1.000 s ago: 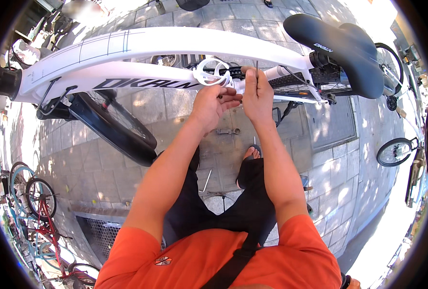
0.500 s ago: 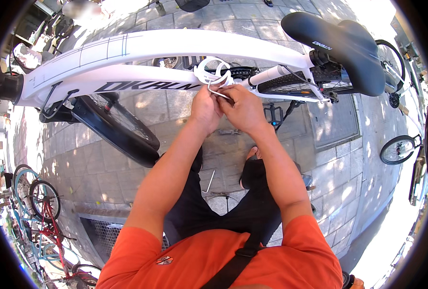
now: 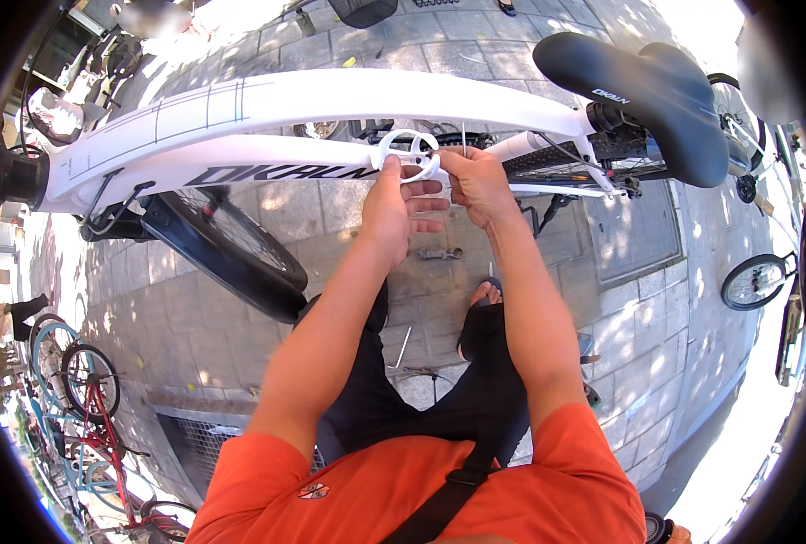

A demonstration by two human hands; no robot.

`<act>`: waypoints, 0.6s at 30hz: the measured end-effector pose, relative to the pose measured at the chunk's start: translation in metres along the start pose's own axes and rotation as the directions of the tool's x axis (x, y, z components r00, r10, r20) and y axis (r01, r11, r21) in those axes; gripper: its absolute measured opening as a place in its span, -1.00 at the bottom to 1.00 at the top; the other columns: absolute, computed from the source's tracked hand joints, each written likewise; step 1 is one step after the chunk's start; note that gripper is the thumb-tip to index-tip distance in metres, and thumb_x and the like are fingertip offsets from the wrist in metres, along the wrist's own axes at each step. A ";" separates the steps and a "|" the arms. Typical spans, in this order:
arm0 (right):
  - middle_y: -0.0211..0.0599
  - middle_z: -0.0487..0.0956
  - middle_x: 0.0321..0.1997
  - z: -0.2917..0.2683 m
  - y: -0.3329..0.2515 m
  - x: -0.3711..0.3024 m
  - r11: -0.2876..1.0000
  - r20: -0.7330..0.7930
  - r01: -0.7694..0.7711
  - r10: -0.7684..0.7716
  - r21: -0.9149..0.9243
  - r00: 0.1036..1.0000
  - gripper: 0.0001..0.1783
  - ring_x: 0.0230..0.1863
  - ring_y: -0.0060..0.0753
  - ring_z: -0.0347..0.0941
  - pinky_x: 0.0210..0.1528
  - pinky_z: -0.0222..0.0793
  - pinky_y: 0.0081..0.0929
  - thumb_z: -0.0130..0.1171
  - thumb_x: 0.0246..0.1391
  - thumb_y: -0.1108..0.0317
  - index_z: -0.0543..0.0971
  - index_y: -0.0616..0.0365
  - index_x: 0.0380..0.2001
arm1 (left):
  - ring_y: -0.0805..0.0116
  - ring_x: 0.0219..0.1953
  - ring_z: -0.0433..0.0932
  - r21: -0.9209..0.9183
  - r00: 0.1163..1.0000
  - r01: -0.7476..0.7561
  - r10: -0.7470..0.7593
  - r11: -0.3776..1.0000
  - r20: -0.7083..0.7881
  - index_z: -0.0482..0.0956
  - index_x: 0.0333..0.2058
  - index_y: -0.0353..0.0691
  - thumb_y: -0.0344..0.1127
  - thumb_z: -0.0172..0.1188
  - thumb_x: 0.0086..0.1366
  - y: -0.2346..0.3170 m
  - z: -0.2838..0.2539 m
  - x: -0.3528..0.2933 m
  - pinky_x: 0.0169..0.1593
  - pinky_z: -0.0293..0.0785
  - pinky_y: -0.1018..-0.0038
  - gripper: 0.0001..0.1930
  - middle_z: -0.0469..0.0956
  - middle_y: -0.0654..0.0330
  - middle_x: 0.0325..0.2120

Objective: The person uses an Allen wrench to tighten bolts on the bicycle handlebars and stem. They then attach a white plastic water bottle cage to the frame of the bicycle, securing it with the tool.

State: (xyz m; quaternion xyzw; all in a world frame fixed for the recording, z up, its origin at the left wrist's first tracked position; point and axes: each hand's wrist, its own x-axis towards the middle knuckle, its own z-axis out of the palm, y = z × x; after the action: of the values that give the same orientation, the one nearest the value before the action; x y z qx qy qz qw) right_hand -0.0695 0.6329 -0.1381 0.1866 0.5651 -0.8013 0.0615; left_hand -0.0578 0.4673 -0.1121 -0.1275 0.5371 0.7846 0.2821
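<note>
A white bottle cage (image 3: 409,145) sits at the lower tube of the white bicycle frame (image 3: 330,91). My left hand (image 3: 394,213) holds the cage's near edge at the thumb, while its other fingers are spread below. Close to the cage's right side, my right hand (image 3: 477,184) is closed on a thin metal hex key (image 3: 463,138), whose shaft stands up above the fingers. The cage's fixing point on the tube is partly hidden by the cage and my fingers.
The black saddle (image 3: 634,109) juts out at the right, and the front wheel (image 3: 231,249) at the left. Another hex key (image 3: 403,346) and a metal tool (image 3: 441,254) lie on the paving. Parked bicycles (image 3: 90,390) stand at lower left.
My hands have moved apart. The hex key has swung from lying across both hands to upright in my right hand; my left fingers have spread at the cage.
</note>
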 end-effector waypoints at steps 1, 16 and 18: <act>-0.63 0.39 -0.65 0.006 0.005 0.004 0.998 0.034 -0.035 0.033 0.054 0.999 -0.81 -0.77 -0.76 0.06 -0.73 -0.18 -0.63 0.39 0.16 0.34 0.67 0.23 -0.24 | 0.17 -0.26 0.70 0.059 0.994 -0.075 0.079 0.995 -0.073 0.42 0.09 -0.29 0.27 -0.30 0.61 -0.006 -0.002 -0.002 -0.40 0.55 0.33 -0.34 0.56 0.10 -0.27; -0.53 0.45 -0.64 0.024 0.000 0.026 0.978 0.206 -0.202 0.188 0.048 0.960 -0.78 -0.74 -0.72 0.07 -0.69 -0.16 -0.52 0.53 0.05 0.29 0.73 0.20 -0.34 | 0.44 -0.60 0.48 0.133 0.961 -0.250 0.263 0.959 -0.088 0.45 -0.12 -0.20 0.08 -0.18 0.65 -0.004 -0.021 -0.003 -0.64 0.20 0.56 -0.56 0.43 0.30 -0.49; -0.54 0.48 -0.61 0.025 0.000 0.025 0.982 0.193 -0.190 0.184 0.011 0.964 -0.75 -0.73 -0.74 0.07 -0.69 -0.16 -0.56 0.53 0.06 0.27 0.75 0.19 -0.28 | 0.44 -0.61 0.48 0.127 0.966 -0.233 0.245 0.964 -0.087 0.45 -0.13 -0.18 0.08 -0.18 0.65 -0.002 -0.021 -0.004 -0.65 0.18 0.56 -0.57 0.42 0.30 -0.49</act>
State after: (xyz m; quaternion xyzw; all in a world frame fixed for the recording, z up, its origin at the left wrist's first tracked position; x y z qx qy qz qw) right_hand -0.0985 0.6125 -0.1396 0.1621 0.5247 -0.8142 0.1883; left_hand -0.0556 0.4479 -0.1199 -0.0850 0.6069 0.7729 0.1645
